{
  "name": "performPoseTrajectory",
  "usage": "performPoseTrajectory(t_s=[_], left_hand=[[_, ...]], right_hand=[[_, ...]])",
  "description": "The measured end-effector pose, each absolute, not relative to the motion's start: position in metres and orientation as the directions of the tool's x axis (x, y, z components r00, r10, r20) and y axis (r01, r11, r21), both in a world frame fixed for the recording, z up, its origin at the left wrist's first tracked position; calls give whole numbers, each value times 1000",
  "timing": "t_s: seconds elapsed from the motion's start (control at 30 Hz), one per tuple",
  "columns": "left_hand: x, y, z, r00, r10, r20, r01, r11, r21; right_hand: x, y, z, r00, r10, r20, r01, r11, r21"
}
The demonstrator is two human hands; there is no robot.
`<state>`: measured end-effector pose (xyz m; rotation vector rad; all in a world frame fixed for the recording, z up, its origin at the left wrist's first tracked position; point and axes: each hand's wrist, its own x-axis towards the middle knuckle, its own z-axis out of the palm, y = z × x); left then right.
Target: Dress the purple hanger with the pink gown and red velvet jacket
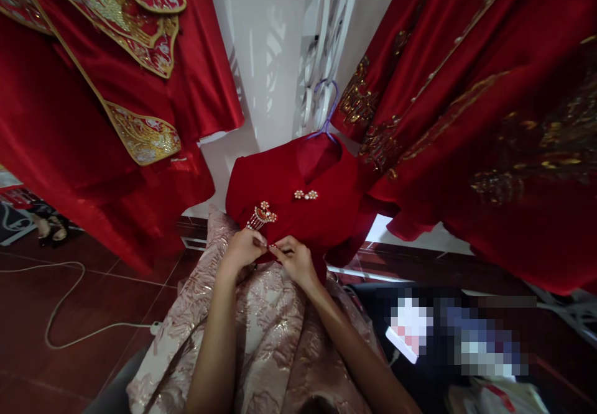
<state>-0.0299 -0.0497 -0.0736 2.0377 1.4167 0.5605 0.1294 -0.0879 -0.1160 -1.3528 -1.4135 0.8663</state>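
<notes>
Red jacket (321, 212) hangs at the centre of the frame, its lower edge gripped by both hands. Nearest, along the bottom edge, a pink brocade skirt (261, 339) spreads beneath the forearms. Above it the left hand (242, 249) and right hand (295, 260) meet, fingertips pinched shut on the jacket's hem just below a tasselled pearl clasp (261, 216). A smaller pearl clasp (305, 194) sits higher. A white cable (60, 302) lies on the floor at lower left. Farther up, a purple hanger (329, 112) carries the jacket, flanked by gold-embroidered red robes (466, 122).
</notes>
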Motion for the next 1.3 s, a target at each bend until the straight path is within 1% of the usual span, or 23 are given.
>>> performPoseTrajectory(t_s=[0.13,0.27,0.53,0.67,0.83,0.97,1.13,1.3], left_hand=[[-31,-51,-75,407,913,-1,641,-285,713],[-31,-51,-73,421,907,-4,640,-294,710],[-30,-51,-74,403,915,2,685,-304,662],[-30,-51,-76,406,914,5,681,-306,665],[-31,-50,-75,416,908,-46,674,-274,686],[-30,-50,-74,376,923,-80,703,-227,674],[-31,-50,-74,394,917,-64,710,-259,655],[-30,-50,-78,398,916,-52,709,-271,651]], right_hand=[[128,-89,-120,105,978,180,277,145,-950],[128,-91,-122,115,974,195,235,164,-958],[124,-92,-125,134,965,224,292,178,-940],[123,-93,-125,135,962,238,333,182,-925],[122,-96,-124,127,953,275,377,210,-902],[121,-98,-124,111,950,291,411,222,-884],[120,-98,-129,111,944,312,419,240,-876],[118,-96,-130,131,945,300,422,221,-879]])
